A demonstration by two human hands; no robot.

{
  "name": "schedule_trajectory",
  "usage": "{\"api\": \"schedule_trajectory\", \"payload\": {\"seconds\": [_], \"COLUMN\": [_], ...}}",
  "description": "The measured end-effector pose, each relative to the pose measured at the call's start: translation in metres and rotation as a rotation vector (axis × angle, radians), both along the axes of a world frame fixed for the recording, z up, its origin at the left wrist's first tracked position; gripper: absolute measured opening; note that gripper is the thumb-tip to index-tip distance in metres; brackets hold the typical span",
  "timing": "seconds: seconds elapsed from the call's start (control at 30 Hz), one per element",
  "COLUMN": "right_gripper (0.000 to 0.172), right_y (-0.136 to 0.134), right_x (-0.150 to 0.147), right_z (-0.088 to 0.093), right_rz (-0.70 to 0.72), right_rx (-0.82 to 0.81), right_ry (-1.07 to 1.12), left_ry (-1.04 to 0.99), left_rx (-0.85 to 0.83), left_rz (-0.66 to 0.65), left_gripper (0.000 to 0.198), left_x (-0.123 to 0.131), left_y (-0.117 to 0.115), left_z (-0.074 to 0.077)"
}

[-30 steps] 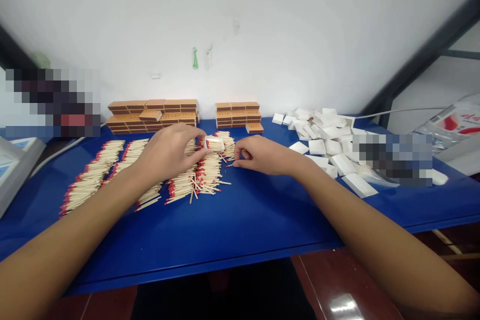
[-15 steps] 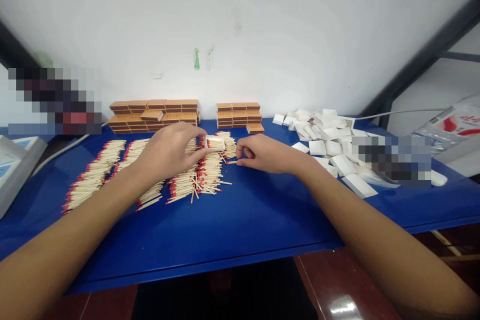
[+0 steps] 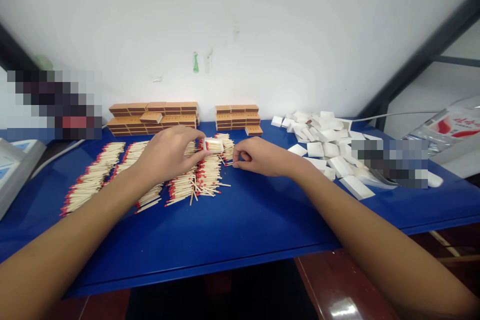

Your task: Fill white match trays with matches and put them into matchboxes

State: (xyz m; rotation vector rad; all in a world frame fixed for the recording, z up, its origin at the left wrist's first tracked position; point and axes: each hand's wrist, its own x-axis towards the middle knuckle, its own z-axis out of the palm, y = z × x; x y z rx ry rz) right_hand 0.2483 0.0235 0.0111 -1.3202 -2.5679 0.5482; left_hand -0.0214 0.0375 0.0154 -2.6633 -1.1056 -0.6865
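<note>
Left hand [image 3: 168, 154] holds a small white tray [image 3: 214, 145] by its left end, thumb and fingers closed on it. The tray is lifted just above the match piles at mid bench, open side up, with matches lying inside it. Right hand [image 3: 259, 156] is just right of the tray and not touching it, knuckles up. Its thumb and forefinger are pinched narrow, low over the bench [image 3: 243, 220] by the right edge of the loose matches [image 3: 204, 175]. Too small to tell whether a match sits between the fingertips.

The red-tipped matches lie in rows across the left and middle of the blue bench. A longer row [image 3: 92, 177] is at far left, and some sticks are scattered crosswise near the middle pile. Two stacks of brown matchboxes [image 3: 153, 116] stand at the far edge against the white wall, the second stack [image 3: 238, 116] to the right of the first. A heap of empty white trays [image 3: 324, 135] is on the right side. A grey device [image 3: 13, 172] is at the left edge, and a clear plastic bag [image 3: 448, 127] is at far right.
</note>
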Motion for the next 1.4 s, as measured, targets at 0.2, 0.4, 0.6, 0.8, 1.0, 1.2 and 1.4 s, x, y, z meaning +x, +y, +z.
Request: {"api": "schedule_trajectory", "payload": {"seconds": [0.2, 0.4, 0.6, 0.8, 1.0, 1.2, 1.4], "right_gripper": [0.007, 0.009, 0.004, 0.008, 0.005, 0.007, 0.003], "right_y": [0.0008, -0.0005, 0.0001, 0.0013, 0.0019, 0.0023, 0.0024], "right_x": [0.0001, -0.0017, -0.0015, -0.0016, -0.0015, -0.0013, 0.0005], "right_z": [-0.0009, 0.0016, 0.0, -0.002, -0.0028, -0.0025, -0.0022], "right_rz": [-0.007, -0.007, -0.003, 0.003, 0.026, -0.001, -0.015], "right_rx": [0.014, -0.009, 0.039, 0.009, 0.045, 0.002, -0.002], "right_ry": [-0.007, -0.025, 0.022, -0.006, 0.018, -0.014, 0.014], "left_ry": [0.004, 0.001, -0.006, -0.002, -0.003, 0.001, -0.003], "left_rx": [0.003, 0.019, 0.024, 0.021, 0.02, 0.018, 0.008], "left_rz": [-0.002, -0.001, -0.007, -0.002, 0.0, 0.004, -0.007], "left_gripper": [0.044, 0.042, 0.043, 0.042, 0.04, 0.041, 0.042], "left_x": [0.0004, 0.0001, 0.0009, 0.0008, 0.0001, 0.0006, 0.0008], "left_y": [-0.0012, -0.0012, -0.0003, -0.0005, -0.0007, -0.001, -0.0015], "left_z": [0.0009, 0.001, -0.0003, 0.0001, 0.0005, 0.0005, 0.0014]}}
